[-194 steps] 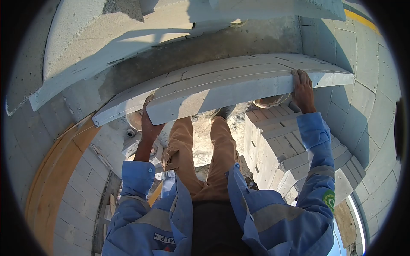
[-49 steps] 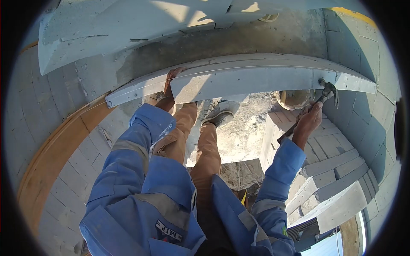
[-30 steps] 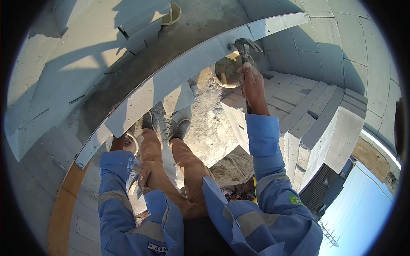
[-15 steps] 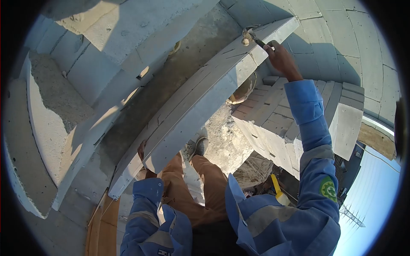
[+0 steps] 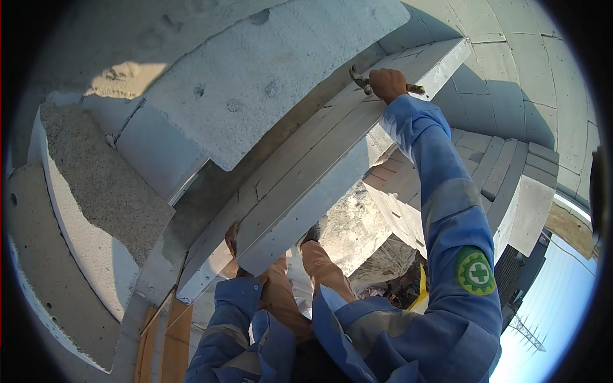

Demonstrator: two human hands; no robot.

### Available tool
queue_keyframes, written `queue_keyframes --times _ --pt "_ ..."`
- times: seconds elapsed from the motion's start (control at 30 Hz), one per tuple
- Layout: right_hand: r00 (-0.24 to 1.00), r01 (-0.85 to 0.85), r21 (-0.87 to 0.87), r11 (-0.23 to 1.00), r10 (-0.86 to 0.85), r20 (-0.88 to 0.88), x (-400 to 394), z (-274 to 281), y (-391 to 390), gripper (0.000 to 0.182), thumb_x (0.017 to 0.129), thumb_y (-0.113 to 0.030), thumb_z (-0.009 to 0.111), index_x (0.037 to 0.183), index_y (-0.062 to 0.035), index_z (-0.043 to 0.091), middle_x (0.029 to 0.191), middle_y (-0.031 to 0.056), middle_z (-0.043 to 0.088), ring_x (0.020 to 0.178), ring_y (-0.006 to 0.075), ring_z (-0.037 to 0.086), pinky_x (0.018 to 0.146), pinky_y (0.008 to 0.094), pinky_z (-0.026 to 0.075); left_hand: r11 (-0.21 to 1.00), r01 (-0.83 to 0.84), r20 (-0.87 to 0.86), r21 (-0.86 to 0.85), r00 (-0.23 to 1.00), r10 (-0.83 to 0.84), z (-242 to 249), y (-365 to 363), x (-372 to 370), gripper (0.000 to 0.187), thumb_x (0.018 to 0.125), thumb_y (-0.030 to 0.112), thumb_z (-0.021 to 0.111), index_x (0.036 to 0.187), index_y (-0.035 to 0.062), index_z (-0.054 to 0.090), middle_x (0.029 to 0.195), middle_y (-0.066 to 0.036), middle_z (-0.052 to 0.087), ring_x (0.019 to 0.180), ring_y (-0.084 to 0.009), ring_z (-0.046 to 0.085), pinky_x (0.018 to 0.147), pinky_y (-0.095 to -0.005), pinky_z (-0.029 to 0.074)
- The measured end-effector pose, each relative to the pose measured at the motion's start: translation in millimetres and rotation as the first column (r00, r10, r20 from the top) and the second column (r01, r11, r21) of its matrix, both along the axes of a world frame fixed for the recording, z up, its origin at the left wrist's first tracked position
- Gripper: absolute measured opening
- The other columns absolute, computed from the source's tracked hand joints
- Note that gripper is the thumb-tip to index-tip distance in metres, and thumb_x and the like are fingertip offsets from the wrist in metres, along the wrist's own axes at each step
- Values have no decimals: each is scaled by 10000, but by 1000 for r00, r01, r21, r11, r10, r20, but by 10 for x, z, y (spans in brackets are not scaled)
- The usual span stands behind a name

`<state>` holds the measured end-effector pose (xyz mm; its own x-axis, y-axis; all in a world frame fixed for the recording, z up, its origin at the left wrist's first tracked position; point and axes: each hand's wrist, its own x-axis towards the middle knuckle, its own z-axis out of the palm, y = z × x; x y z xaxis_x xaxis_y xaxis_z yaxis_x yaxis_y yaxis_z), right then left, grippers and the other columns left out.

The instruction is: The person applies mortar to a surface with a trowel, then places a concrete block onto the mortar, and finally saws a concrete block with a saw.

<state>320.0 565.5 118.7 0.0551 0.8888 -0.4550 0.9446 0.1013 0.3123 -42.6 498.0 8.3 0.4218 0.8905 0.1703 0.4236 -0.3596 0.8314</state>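
- Plainly, I see the right hand (image 5: pixel 387 85) wrapped around the hammer (image 5: pixel 361 82), its head just beside the fist, over the block row (image 5: pixel 313 173).
- Left hand (image 5: pixel 231 240) at the row's end; its grip I cannot tell.

a green badge (image 5: pixel 475 270) marks the blue sleeve (image 5: pixel 435 156).

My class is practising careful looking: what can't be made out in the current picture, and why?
All in the head view:
Left hand: partly hidden behind the pale block.
Hammer: mid-handle, covered by the right hand.
Shoe: toe, hidden by the block.
Blue jacket: partly cut off by the bottom edge.
Pylon: details too small.
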Motion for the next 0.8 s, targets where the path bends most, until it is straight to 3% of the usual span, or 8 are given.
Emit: queue_keyframes --times 0.07,0.23,0.4,0.5,0.57,0.63,0.7,0.8 --pt "999 -37 15 999 37 -10 51 20 -42 229 925 -220 561 981 -84 737 949 185 727 911 375 703 775 467 540 1000 0 1 -13 1000 0 -46 -47 24 550 796 248 746 1299 94 583 1311 -143 564 1223 -335 510 1049 -411 425" --pt "984 147 87 985 -136 -113 -136 615 -47 240 956 -271 568 1028 -123 743 952 168 732 938 388 699 765 479 541 1000 14 1 -25 1000 -14 -11 -155 136 553 794 249 748 1299 94 582 1311 -144 563 1224 -334 509 1050 -410 425" --pt "989 24 188 982 4 -146 87 474 5 303 994 -326 538 1015 -83 718 877 187 714 795 402 687 696 497 522 999 32 -24 -42 999 -33 -109 -359 184 557 792 249 751 1300 95 582 1312 -144 562 1225 -334 508 1051 -409 426" --pt "989 -130 -1 992 129 71 220 425 -36 270 984 -279 536 1002 -74 710 901 190 715 821 401 689 710 505 519 997 54 -27 -52 998 -55 -121 -473 252 559 791 250 752 1300 95 582 1312 -145 561 1226 -334 507 1051 -408 426" --pt "998 19 122 992 -10 -68 263 467 -158 251 971 -247 533 993 -61 701 916 189 716 854 398 691 736 508 517 997 58 -30 -52 998 -60 -131 -499 259 560 790 250 753 1300 95 581 1312 -145 561 1227 -334 507 1051 -407 426" --pt "994 72 86 994 -64 -92 175 735 -315 293 997 -305 514 1018 -67 684 905 181 713 878 397 686 759 508 513 996 60 -33 -59 998 -62 -120 -528 275 561 789 250 754 1300 95 581 1312 -145 561 1227 -333 507 1052 -407 426" --pt "963 239 152 959 -215 -163 177 968 -480 327 993 -381 530 1123 -136 704 964 179 725 917 401 688 784 508 526 995 76 -32 -63 996 -78 -89 -559 330 562 788 251 754 1300 95 581 1312 -146 560 1228 -333 506 1052 -406 426" --pt "947 288 246 925 -237 -219 127 1377 -807 386 1012 -446 500 1166 -144 685 975 162 724 905 378 691 778 497 524 994 98 -28 -53 995 -99 -74 -558 426 564 787 251 756 1301 96 581 1312 -146 560 1229 -333 506 1052 -405 426"
